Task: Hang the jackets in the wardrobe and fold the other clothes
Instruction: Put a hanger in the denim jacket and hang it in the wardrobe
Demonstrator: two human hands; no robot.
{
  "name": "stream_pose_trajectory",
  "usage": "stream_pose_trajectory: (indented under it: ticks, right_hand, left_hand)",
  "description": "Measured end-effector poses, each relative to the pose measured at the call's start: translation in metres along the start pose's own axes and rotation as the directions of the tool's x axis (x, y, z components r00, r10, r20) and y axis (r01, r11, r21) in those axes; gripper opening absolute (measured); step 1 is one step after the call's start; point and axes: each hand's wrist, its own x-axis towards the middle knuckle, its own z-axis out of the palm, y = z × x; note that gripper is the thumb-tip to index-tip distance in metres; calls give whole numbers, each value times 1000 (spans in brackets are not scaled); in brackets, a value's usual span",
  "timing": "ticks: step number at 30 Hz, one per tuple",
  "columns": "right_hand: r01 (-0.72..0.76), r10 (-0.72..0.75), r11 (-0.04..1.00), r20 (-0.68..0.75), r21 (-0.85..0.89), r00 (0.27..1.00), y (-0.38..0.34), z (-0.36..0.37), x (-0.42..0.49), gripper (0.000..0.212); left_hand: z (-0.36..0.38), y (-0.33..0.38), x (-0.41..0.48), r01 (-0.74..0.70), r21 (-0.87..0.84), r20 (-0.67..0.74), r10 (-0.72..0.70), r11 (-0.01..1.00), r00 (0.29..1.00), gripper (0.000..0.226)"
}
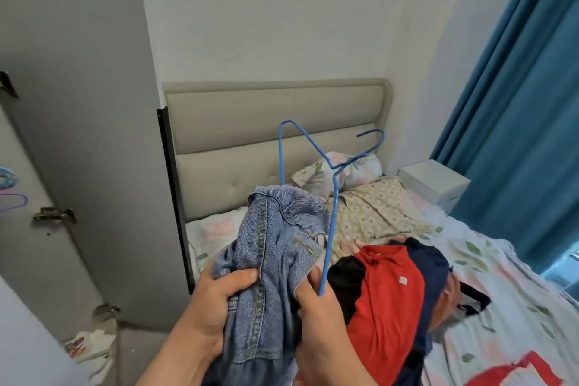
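Bedside, left hand (216, 313) and right hand (322, 323) clamp denim jacket (275, 235) — right also hanger (329, 229) — above floral bed (507, 279).

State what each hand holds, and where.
Left hand grips the denim jacket by its bunched front; right hand grips its edge and the blue hanger by one end.

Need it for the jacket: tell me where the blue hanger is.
Centre of the head view: the blue hanger stands in the right hand, one arm behind the denim jacket.

There were three hangers: one blue wire hanger (330, 229) near, a pale-blue hanger (7, 171) and purple hanger (22, 196) left; one denim jacket (275, 229); two pillows (344, 169) (376, 210); one white box (435, 182).
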Motion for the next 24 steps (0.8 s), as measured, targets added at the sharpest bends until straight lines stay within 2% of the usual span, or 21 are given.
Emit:
stream_pose_trajectory:
  ticks: [2, 4, 5, 6, 7, 8, 9, 10, 12, 13, 14, 16, 20, 24]
  right_hand:
    - [42, -42, 999, -31, 5, 999, -10, -10, -22, 34]
    - [78, -78, 997, -52, 9, 996, -23, -25, -40, 41]
    - [89, -88, 996, -54, 14, 995, -28, -33, -48, 45]
    - [97, -95, 995, -68, 18, 993, -34, -40, -58, 47]
    - [110, -107, 993, -85, 30, 991, -39, -47, -66, 49]
    - [129, -124, 991, -120, 36, 985, -43, -54, -74, 50]
    - [151, -145, 988, -160, 31, 976, -46, -64, -82, 49]
    - [173, -166, 985, -205, 14, 965, -50, -74, -92, 48]
    - [200, -204, 979, -267, -44, 942, -59, -102, -113, 44]
    - [206, -225, 974, -288, -94, 931, -65, -117, -125, 41]
    - [205, -240, 969, -322, -139, 916, -70, -132, -138, 38]
    - [196, -251, 965, -393, -176, 885, -81, -160, -162, 35]
    - [229, -276, 961, -502, -155, 820, -99, -211, -209, 22]
    - [253, -290, 956, -564, -145, 773, -123, -258, -260, 15]
  left_hand:
    - [15, -15, -12, -69, 41, -36, 71, 997, 997, 50]
    - [26, -35, -23, -178, 248, -86, 204, 952, 975, 66]
    - [33, -43, -29, -235, 388, -118, 300, 891, 946, 67]
    - [42, -50, -37, -308, 523, -122, 427, 795, 896, 59]
    - [52, -55, -46, -396, 633, -59, 552, 665, 832, 51]
    - [61, -63, -55, -479, 707, 65, 625, 521, 778, 40]
    - [69, -74, -64, -526, 758, 191, 639, 386, 745, 29]
    - [77, -83, -74, -543, 768, 270, 596, 340, 756, 24]
    - [97, -102, -96, -471, 723, 296, 390, 505, 872, 32]
    - [105, -114, -106, -430, 711, 313, 297, 556, 902, 39]
    - [114, -126, -115, -415, 719, 343, 235, 558, 909, 48]
    - [134, -145, -132, -421, 751, 384, 182, 508, 905, 56]
    - [181, -183, -168, -498, 748, 489, 143, 439, 860, 29]
    - [220, -219, -202, -612, 683, 641, 76, 399, 764, 43]
